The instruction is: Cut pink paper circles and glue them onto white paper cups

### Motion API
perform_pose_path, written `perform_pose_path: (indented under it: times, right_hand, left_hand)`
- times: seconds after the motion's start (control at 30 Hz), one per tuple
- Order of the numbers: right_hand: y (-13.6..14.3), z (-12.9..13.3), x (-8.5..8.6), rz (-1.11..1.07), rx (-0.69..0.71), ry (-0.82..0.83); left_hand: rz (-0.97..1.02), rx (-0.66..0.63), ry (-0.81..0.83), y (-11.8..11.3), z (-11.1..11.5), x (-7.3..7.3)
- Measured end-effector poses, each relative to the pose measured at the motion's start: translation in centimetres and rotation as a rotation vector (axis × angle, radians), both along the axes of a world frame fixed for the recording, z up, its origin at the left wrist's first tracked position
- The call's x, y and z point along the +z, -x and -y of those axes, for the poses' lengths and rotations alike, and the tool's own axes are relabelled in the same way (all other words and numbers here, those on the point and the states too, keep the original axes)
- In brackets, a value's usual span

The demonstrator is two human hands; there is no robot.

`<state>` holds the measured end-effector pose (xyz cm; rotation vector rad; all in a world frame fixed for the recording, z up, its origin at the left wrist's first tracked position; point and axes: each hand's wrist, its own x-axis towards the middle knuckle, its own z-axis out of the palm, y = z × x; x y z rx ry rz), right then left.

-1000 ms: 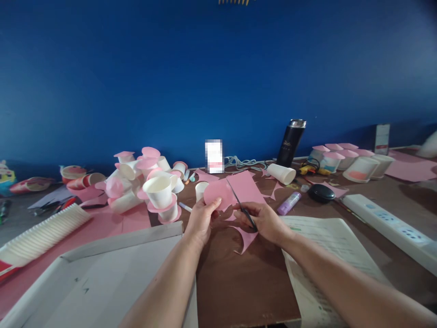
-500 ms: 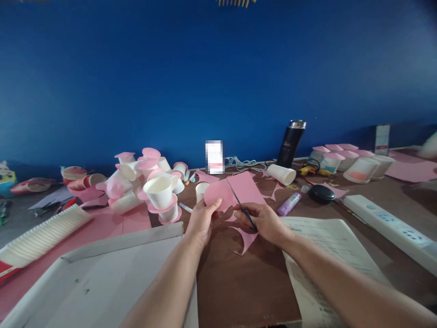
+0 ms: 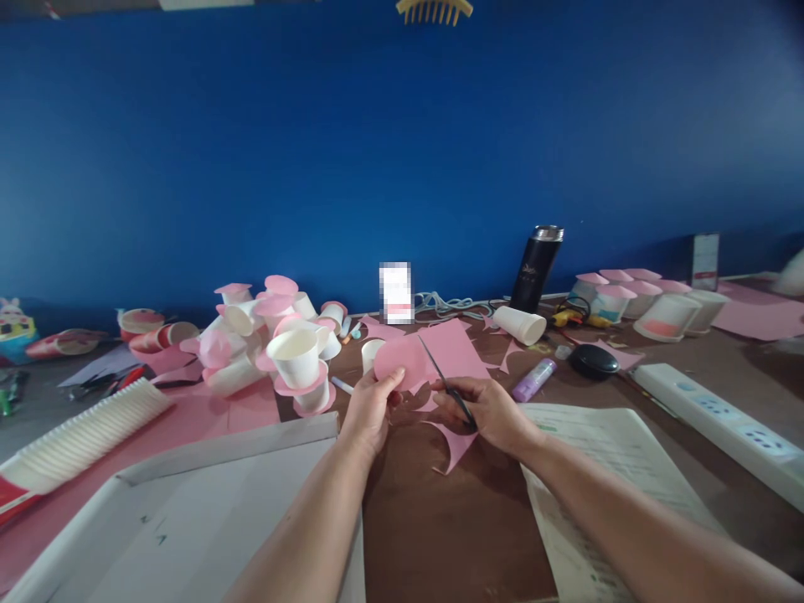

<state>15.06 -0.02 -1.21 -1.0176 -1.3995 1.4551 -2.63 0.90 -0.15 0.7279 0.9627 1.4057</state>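
The left hand [image 3: 370, 410] pinches a rounded piece of pink paper [image 3: 399, 362] by its lower edge, thumb on the near face and fingers behind, holding it up just above the brown table [image 3: 433, 528]. The right hand [image 3: 493, 410] is closed through the handles of a pair of dark scissors [image 3: 443, 381], whose blades angle up and away into the paper's right side; the blades look nearly closed, though how far they gape is too small to tell. A pink offcut [image 3: 453, 444] with curved edges lies on the table beneath the right hand.

The main risk, as I judge it, is the cut wandering off the round outline: the paper is thin and held only at one edge, so it can flex or twist away from the blades and leave a flat or a notch. The left thumb sits near the cutting line, so a quick snip could nick it. If the left grip loosens while the paper turns, the piece may slip and tear at the cut's end.

Nearby clutter adds little danger: a purple glue stick [image 3: 533, 379] lies just right of the hands, a heap of white paper cups with pink discs [image 3: 276, 343] stands to the left, and a black flask [image 3: 533, 268] is well back by the blue wall
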Motion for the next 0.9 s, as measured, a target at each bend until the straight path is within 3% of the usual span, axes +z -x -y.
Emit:
perform_pose_path:
  times: [0.17, 0.4, 0.9]
  right_hand:
    - [-0.1, -0.3, -0.3, 0.023, -0.064, 0.006]
    - [0.3, 0.2, 0.5, -0.006, 0.009, 0.017]
    - [0.3, 0.5, 1.5, 0.04, -0.009, 0.021]
  left_hand:
    - [0.084, -0.031, -0.048, 0.1, -0.2, 0.0]
    - [0.204, 0.0, -0.022, 0.2, -0.5, -0.2]
    - [0.148, 0.009, 0.045, 0.1, -0.2, 0.3]
